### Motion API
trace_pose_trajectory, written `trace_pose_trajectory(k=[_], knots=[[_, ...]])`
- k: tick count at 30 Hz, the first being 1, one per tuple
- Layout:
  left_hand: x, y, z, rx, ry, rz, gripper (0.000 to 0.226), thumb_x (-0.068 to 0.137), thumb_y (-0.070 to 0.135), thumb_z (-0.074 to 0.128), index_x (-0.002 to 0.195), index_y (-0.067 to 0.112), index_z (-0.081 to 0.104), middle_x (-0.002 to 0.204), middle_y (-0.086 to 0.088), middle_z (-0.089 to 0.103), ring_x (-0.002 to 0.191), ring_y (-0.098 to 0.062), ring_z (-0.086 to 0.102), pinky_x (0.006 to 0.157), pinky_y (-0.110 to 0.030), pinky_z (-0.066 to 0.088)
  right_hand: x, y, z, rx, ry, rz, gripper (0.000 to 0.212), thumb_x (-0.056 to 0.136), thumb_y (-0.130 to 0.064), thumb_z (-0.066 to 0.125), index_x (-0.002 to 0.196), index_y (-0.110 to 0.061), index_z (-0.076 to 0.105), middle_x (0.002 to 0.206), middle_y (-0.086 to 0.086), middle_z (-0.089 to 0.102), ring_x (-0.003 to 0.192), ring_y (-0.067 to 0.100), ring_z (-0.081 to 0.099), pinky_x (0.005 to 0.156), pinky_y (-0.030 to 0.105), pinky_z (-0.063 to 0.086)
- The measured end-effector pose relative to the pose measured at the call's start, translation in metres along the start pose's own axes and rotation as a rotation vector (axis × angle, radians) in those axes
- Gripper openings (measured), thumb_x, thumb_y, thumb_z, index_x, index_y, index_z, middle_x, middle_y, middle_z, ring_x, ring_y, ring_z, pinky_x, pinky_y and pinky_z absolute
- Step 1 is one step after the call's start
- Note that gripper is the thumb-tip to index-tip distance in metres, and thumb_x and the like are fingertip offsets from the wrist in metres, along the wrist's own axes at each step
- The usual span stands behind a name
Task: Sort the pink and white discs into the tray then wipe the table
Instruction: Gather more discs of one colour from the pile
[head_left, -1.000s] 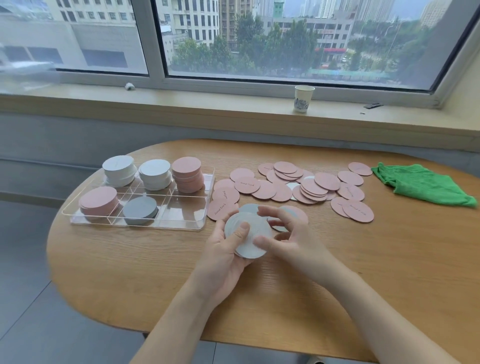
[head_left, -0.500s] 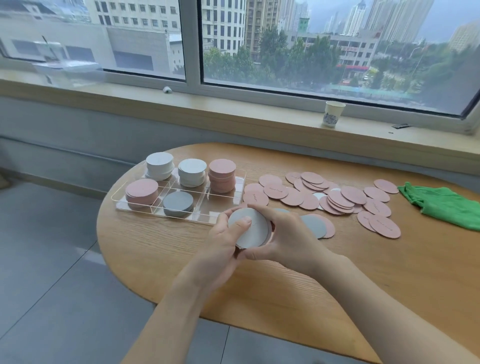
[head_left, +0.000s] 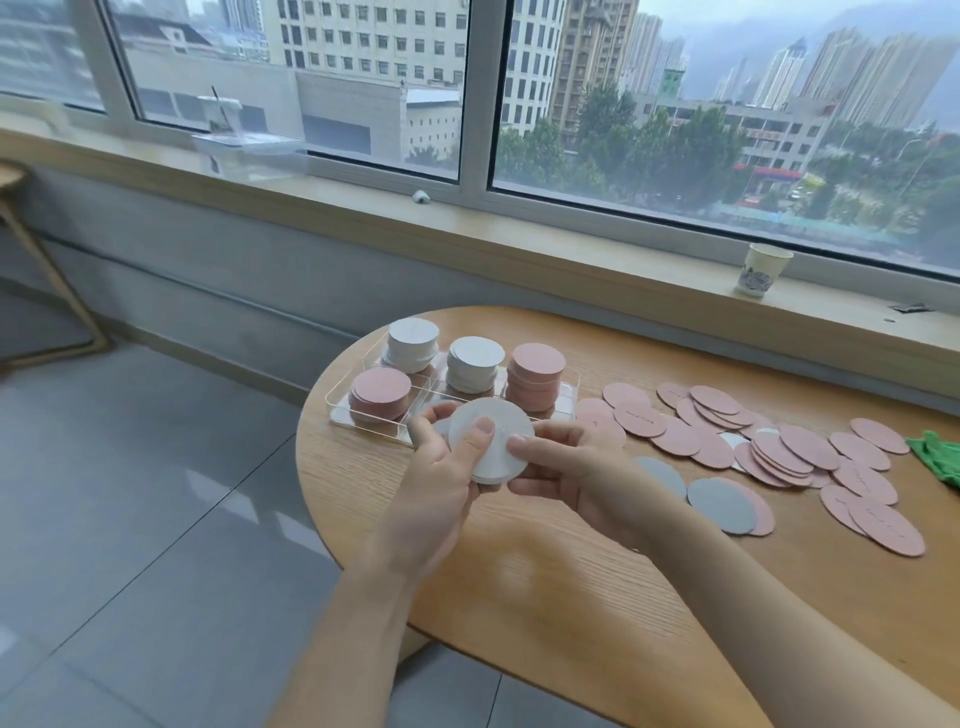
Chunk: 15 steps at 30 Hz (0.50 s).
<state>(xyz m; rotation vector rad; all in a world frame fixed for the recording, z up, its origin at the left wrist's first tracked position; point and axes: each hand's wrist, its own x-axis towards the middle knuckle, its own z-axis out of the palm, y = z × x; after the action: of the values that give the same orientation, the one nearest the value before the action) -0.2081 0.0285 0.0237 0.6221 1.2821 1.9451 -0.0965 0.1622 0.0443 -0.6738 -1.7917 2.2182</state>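
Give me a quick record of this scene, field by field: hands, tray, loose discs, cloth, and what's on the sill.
hands: left hand and right hand together hold a white stack above the table
tray: clear, at the table's left end; holds two white stacks at the back, a pink stack beside them, a pink stack in front
loose discs: mostly pink, spread right of the tray; a few grey-white ones among them
cloth: green, at the right edge, partly out of frame
sill: paper cup
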Motion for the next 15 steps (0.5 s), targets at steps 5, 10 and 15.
trace_pose_trajectory(k=[5,10,15], knots=[[0.008,0.004,-0.02,0.129,0.158,0.158,0.049,0.095,0.032,0.071,0.132,0.024,0.04,0.125,-0.007,0.063,0.103,-0.009,0.072,0.087,-0.032,0.059,0.032,-0.02,0.014,0.015,0.024,-0.002,0.035,0.074,-0.016,0.079,0.105,-0.003,0.068,0.098,0.016,0.072,0.077,0.02,0.068,0.077,0.028,0.061],[0.016,0.005,-0.04,0.297,0.312,0.305,0.034,0.099,0.026,0.069,0.125,0.033,0.049,0.116,0.005,0.065,0.101,-0.001,0.067,0.084,-0.027,0.058,0.084,-0.052,0.016,-0.019,0.085,0.005,0.023,0.079,-0.014,0.079,0.098,-0.003,0.071,0.091,0.016,0.073,0.076,0.024,0.071,0.075,0.027,0.063],[0.025,0.001,-0.053,0.423,0.4,0.312,0.026,0.099,0.028,0.069,0.117,0.041,0.054,0.098,0.026,0.068,0.094,0.003,0.064,0.079,-0.01,0.047,0.14,-0.076,0.017,-0.038,0.128,-0.024,0.014,0.088,-0.009,0.074,0.098,0.001,0.071,0.092,0.02,0.069,0.082,0.028,0.067,0.082,0.031,0.061]])
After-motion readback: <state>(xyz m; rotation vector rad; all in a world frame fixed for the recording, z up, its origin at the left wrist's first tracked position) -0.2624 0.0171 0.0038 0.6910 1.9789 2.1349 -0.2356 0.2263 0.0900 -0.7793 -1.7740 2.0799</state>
